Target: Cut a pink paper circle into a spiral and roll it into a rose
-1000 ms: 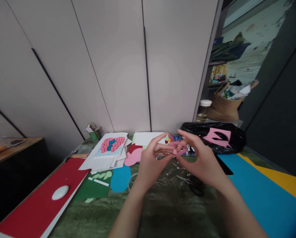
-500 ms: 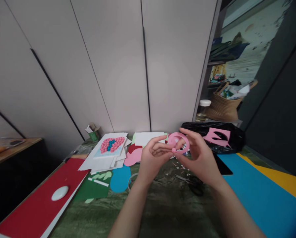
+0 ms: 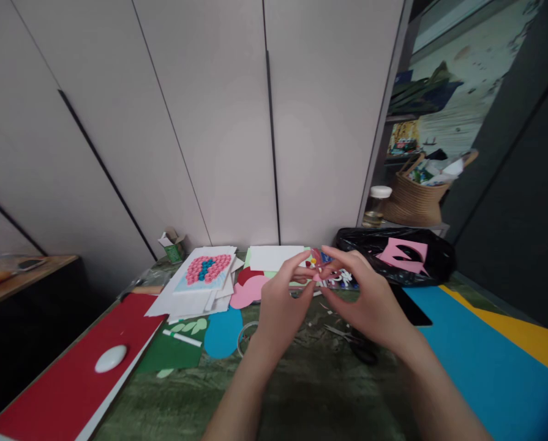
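Note:
My left hand [image 3: 283, 300] and my right hand [image 3: 364, 299] meet above the middle of the table, thumbs and fingers curled toward each other. Between their fingertips is a pink paper strip [image 3: 317, 277], rolled up small and mostly hidden by the fingers. Both hands are closed on it. Below my right hand, scissors [image 3: 354, 343] with dark handles lie among tiny paper scraps [image 3: 331, 309]. A round clear ring [image 3: 245, 340], perhaps a tape roll, lies beside my left wrist.
At the left are a picture with pink and blue coils [image 3: 207, 269], red card [image 3: 71, 373] under a white mouse [image 3: 111, 358], and green paper [image 3: 168, 355] with a marker [image 3: 182, 337]. Blue card [image 3: 466, 361] and a black bag [image 3: 439, 263] lie right.
The pink strip showed as a wide, loose spiral loop; now only a small bit shows between the fingertips. My right hand has moved slightly left, closer to my left hand.

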Motion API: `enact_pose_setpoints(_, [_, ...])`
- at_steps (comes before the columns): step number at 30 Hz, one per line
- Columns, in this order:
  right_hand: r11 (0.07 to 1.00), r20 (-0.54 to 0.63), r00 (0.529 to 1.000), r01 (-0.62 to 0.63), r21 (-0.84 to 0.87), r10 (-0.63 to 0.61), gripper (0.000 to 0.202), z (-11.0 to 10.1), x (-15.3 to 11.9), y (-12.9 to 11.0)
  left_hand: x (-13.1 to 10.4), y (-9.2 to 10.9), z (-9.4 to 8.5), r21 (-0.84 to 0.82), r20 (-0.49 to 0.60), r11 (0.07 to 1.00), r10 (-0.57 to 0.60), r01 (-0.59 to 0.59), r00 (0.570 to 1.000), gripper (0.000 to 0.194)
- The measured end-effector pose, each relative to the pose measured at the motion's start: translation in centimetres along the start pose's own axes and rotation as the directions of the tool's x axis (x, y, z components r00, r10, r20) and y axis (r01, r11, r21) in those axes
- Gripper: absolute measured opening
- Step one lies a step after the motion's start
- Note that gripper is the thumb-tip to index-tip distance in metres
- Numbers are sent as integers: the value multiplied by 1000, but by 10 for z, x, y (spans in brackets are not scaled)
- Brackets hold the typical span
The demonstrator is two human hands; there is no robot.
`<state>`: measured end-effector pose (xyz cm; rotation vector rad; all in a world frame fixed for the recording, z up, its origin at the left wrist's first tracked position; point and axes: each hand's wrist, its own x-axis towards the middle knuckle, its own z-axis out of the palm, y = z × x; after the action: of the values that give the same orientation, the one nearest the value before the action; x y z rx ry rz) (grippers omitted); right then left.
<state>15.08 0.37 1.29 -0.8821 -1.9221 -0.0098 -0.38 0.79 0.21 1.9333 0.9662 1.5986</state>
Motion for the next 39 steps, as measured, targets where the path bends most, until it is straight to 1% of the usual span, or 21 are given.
enact_pose_setpoints(2, [998, 15, 999, 37, -48, -36, 61, 2, 1, -1, -1, -2, 1, 159, 0, 984, 84, -83, 996, 46])
enact_pose_setpoints(3, [996, 18, 999, 46, -73, -45, 61, 3, 1, -1, -1, -2, 2, 209, 12, 972, 107, -107, 994, 45])
enact_pose_setpoints(6, [990, 27, 998, 58, -132, -55, 60, 5, 1, 0, -1, -3, 3, 277, 41, 952, 126, -132, 991, 43])
enact_pose_setpoints(11, [977, 0, 996, 85, -194, -87, 58, 5, 0, 1, 1, -2, 3, 297, 41, 941, 159, -164, 986, 43])
enact_pose_setpoints(19, [952, 13, 997, 74, -297, -74, 52, 3, 0, 2, 2, 0, 3, 328, 95, 927, 161, -184, 982, 46])
enact_pose_setpoints(23, [941, 36, 996, 89, -326, -82, 55, 2, 0, -1, 2, 2, 4, 355, 84, 915, 174, -192, 981, 44])
enact_pose_setpoints(26, [937, 24, 995, 100, -334, -98, 59, 0, 0, -3, 1, 5, 6, 357, 63, 917, 168, -180, 984, 45])
enact_pose_setpoints(28, [940, 0, 995, 98, -326, -103, 61, -2, 0, -5, 0, 8, 6, 318, 42, 931, 175, -179, 984, 46])
enact_pose_setpoints(30, [953, -28, 994, 93, -289, -106, 63, -4, 0, -6, -1, 9, 6, 241, 18, 955, 173, -173, 985, 48])
enact_pose_setpoints(32, [967, -62, 993, 84, -239, -102, 65, -6, 0, -7, -1, 10, 5, 132, 3, 982, 138, -137, 990, 48])
enact_pose_setpoints(34, [981, -97, 991, 76, -181, -95, 67, -8, 0, -9, -1, 10, 4, -3, 5, 997, 74, -73, 997, 48])
enact_pose_setpoints(36, [990, -130, 988, 71, -126, -87, 69, -9, -1, -10, -1, 10, 2, -149, 19, 989, 11, -8, 1000, 46])
enact_pose_setpoints(39, [998, -152, 986, 57, -30, -61, 70, -10, -2, -12, 1, 11, 1, -336, 48, 940, -52, 65, 998, 46])
